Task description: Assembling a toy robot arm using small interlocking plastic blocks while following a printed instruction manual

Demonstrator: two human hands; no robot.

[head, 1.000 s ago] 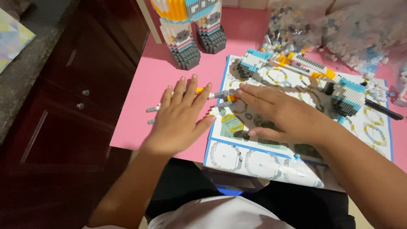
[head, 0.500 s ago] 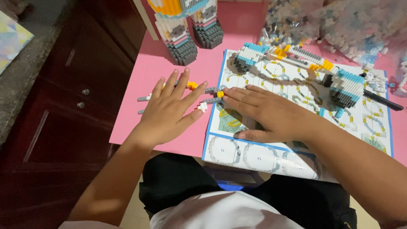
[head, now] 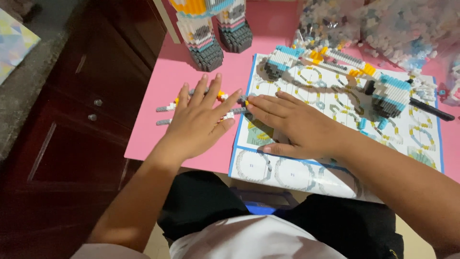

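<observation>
My left hand [head: 197,120] lies flat, fingers spread, on the pink table [head: 158,124], covering small grey, white and yellow brick strips [head: 167,107]. Beside it my right hand [head: 293,125] rests palm down on the printed instruction sheet [head: 335,168], fingertips pointing left and almost meeting the left fingers over a short grey brick piece [head: 242,100]. Neither hand grips anything. A partly built white, blue, yellow and grey brick part [head: 335,64] lies across the sheet's top.
Two grey-footed legs of a tall brick model [head: 211,33] stand at the back of the table. Clear bags of small bricks [head: 383,24] sit at the back right. A black pen-like tool [head: 431,109] lies on the sheet's right. A dark wooden cabinet [head: 81,120] stands left.
Both hands stay flat on the table and sheet. They sit a little lower and further left in view, mostly from the camera shifting.
</observation>
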